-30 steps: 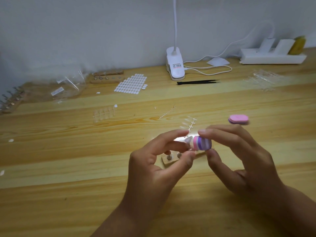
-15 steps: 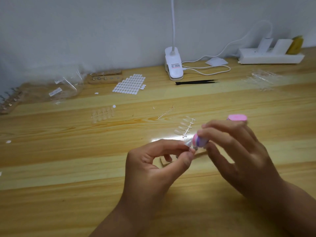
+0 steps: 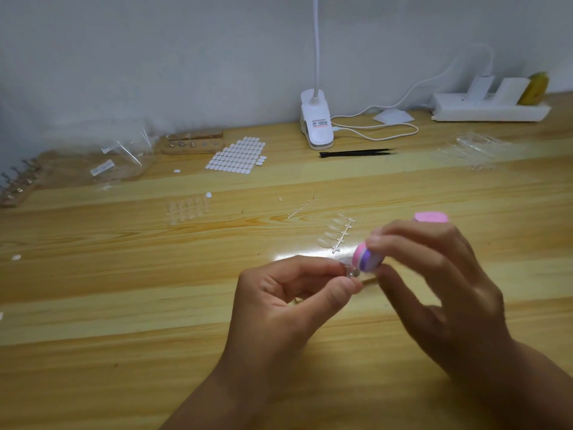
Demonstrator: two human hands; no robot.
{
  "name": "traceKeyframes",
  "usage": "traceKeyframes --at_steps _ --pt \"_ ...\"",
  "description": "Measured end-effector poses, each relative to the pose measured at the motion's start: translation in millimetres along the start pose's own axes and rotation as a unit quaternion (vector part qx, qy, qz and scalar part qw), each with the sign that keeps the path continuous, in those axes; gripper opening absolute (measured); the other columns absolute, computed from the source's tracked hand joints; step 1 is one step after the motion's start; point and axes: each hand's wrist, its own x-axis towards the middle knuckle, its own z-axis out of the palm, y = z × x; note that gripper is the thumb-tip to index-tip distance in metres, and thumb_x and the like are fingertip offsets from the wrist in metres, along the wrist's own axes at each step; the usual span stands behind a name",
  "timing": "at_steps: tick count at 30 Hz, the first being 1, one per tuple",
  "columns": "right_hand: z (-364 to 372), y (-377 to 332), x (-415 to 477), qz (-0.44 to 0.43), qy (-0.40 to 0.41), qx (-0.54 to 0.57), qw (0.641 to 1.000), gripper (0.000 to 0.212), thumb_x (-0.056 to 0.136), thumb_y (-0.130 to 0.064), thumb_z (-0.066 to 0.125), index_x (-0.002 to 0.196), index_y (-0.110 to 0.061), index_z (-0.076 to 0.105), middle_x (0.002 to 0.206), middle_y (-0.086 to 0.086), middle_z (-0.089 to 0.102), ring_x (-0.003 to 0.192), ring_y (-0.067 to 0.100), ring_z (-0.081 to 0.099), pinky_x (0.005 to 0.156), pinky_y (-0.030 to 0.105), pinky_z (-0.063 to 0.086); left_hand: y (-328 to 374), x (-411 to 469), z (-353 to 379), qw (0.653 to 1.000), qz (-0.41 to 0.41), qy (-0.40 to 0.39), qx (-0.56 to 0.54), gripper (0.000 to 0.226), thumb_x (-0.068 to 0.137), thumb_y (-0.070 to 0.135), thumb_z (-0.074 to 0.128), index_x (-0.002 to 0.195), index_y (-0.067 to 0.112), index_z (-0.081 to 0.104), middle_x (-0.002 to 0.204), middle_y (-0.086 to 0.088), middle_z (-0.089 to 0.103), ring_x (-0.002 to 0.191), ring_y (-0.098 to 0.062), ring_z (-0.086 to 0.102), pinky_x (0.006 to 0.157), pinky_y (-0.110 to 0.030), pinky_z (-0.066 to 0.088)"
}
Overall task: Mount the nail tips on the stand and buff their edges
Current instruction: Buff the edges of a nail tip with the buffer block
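My left hand (image 3: 288, 293) pinches a small metal holder with a clear nail tip (image 3: 352, 270) between thumb and forefinger, just above the table. My right hand (image 3: 434, 283) grips a pink and purple buffer block (image 3: 366, 259) and holds it against that tip. A wooden stand (image 3: 369, 280) lies mostly hidden under both hands. A strip of clear nail tips on a sprue (image 3: 336, 232) lies just beyond my hands.
A second pink buffer (image 3: 431, 217) lies behind my right hand. Further back are adhesive tabs (image 3: 237, 156), black tweezers (image 3: 356, 153), a white clip lamp (image 3: 316, 125), another wooden stand (image 3: 192, 144), plastic bags (image 3: 117, 159) and a power strip (image 3: 490, 110). More clear tips (image 3: 186, 207) lie at centre left.
The buffer in my right hand has tilted and shifted slightly up and to the right against the tip. My left hand keeps its pinch and has barely moved.
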Motion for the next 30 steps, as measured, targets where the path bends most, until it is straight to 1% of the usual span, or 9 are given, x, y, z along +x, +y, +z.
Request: traceKeyframes --at_steps 3,7,9,12,15,17,20,25,30 --pt "0.5 -2.5 -2.9 -0.032 -0.021 -0.024 0.999 0.035 0.091 0.002 0.064 0.123 -0.010 0.056 0.111 0.015 0.064 0.106 0.022 0.060 0.101 0.026 0.041 1.0 0.0 0.4 1.000 0.016 -0.026 0.003 0.016 0.073 0.023 0.080 0.087 0.016 0.079 0.078 -0.008 0.076 0.078 -0.025 0.073 0.071 -0.043 0.057" --pt "-0.3 11.0 2.0 0.014 -0.007 -0.057 0.998 0.032 0.093 0.000 0.062 0.122 -0.013 0.055 0.109 0.010 0.064 0.102 0.022 0.057 0.098 0.023 0.040 -1.2 2.8 -3.5 0.999 -0.004 -0.007 -0.045 0.017 0.068 0.012 0.082 0.085 0.009 0.077 0.080 -0.011 0.076 0.073 -0.019 0.074 0.062 -0.020 0.053" --pt "0.0 8.7 2.1 0.033 0.003 -0.028 0.999 0.033 0.093 -0.005 0.060 0.124 -0.013 0.053 0.112 0.007 0.062 0.104 0.022 0.058 0.097 0.025 0.043 -1.9 3.6 -3.7 0.999 -0.004 -0.010 -0.049 0.017 0.069 0.017 0.078 0.084 0.009 0.075 0.079 -0.012 0.076 0.072 -0.019 0.072 0.059 -0.022 0.051" --pt "0.2 -2.4 -3.3 -0.013 -0.022 0.024 0.999 0.036 0.092 -0.002 0.060 0.127 -0.011 0.053 0.117 0.009 0.062 0.109 0.022 0.060 0.099 0.028 0.044 -1.9 3.5 -1.9 0.998 0.005 -0.024 -0.050 0.016 0.075 0.020 0.069 0.084 0.007 0.072 0.077 -0.016 0.072 0.070 -0.024 0.070 0.055 -0.027 0.052" --pt "-0.7 -0.7 -3.5 -0.037 -0.045 -0.002 0.998 0.033 0.094 0.000 0.059 0.125 -0.010 0.055 0.116 0.014 0.064 0.109 0.023 0.059 0.100 0.026 0.043 -1.0 3.3 0.5 0.998 0.008 -0.038 -0.050 0.018 0.080 0.018 0.068 0.086 0.001 0.070 0.073 -0.017 0.069 0.068 -0.024 0.069 0.053 -0.028 0.052" --pt "-0.7 7.1 -0.1 -0.011 -0.036 -0.034 0.999 0.033 0.092 -0.001 0.059 0.123 -0.010 0.053 0.112 0.016 0.064 0.108 0.022 0.058 0.102 0.022 0.041 -1.5 3.8 0.4 0.998 -0.003 -0.038 -0.055 0.009 0.083 0.011 0.065 0.083 0.003 0.069 0.069 -0.011 0.066 0.067 -0.022 0.069 0.052 -0.028 0.052" --pt "-1.4 5.6 -0.2 0.012 -0.014 -0.010 1.000 0.036 0.090 -0.002 0.060 0.124 -0.011 0.052 0.113 0.011 0.062 0.107 0.023 0.059 0.100 0.024 0.043 -3.2 3.7 0.2 0.997 -0.011 -0.049 -0.057 0.013 0.086 0.009 0.057 0.088 0.001 0.068 0.070 -0.008 0.066 0.068 -0.021 0.068 0.053 -0.027 0.051" --pt "-1.6 -1.3 -4.2 -0.053 -0.053 0.004 0.997 0.040 0.092 0.001 0.060 0.129 -0.012 0.053 0.121 0.011 0.061 0.113 0.022 0.058 0.101 0.029 0.043 -2.3 4.2 0.0 0.996 -0.011 -0.078 -0.045 0.021 0.092 0.009 0.053 0.097 -0.007 0.064 0.076 -0.013 0.067 0.072 -0.020 0.069 0.056 -0.028 0.053" --pt "-1.8 9.5 0.4 0.020 -0.019 -0.028 0.999 0.035 0.091 0.000 0.058 0.123 -0.011 0.053 0.112 0.010 0.061 0.108 0.022 0.057 0.101 0.025 0.042 -4.3 5.1 -1.5 0.995 -0.029 -0.080 -0.060 0.016 0.093 0.012 0.051 0.089 0.002 0.063 0.074 -0.006 0.064 0.075 -0.020 0.070 0.057 -0.027 0.052"
